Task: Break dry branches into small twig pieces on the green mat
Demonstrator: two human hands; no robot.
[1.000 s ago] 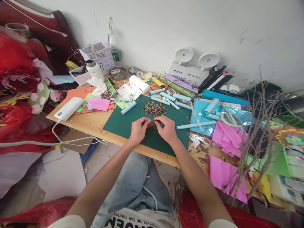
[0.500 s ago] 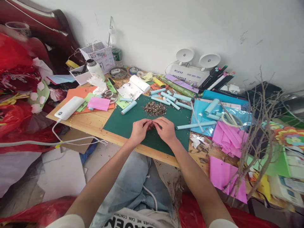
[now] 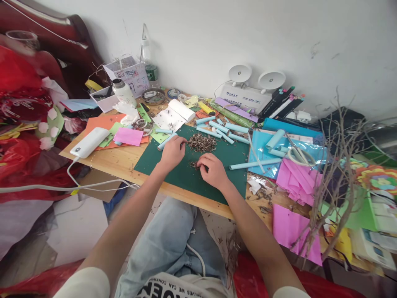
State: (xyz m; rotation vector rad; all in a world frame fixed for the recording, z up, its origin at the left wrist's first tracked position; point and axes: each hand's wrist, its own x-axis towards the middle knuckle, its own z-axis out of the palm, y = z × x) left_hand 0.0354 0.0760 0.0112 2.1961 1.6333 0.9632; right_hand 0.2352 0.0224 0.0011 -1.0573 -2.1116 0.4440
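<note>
A heap of short brown dried bits, like broken twigs (image 3: 203,142), lies on the dark green cutting mat (image 3: 182,186). My left hand (image 3: 173,152) is at the heap's left edge, its fingertips drawn together. What they pinch, if anything, is too small to see. Nearer to me, my right hand (image 3: 213,170) is curled, thumb against fingers, beside a smaller scatter of bits (image 3: 194,165); anything between its fingertips is hidden. Behind the heap lie several pale blue paper tubes (image 3: 221,127), and another blue tube (image 3: 166,141) is partly behind my left hand.
A long blue tube (image 3: 254,165), scissors (image 3: 299,155) and pink crepe paper (image 3: 294,180) lie to the right, near upright bare branches (image 3: 344,186). At left are a white power bank (image 3: 89,141) with a cable and a white bottle (image 3: 124,92). An emergency light (image 3: 245,95) stands against the wall.
My hands were together over the small scatter and are now apart. The left has moved left and away from me to the heap's edge; the right stays near its former place.
</note>
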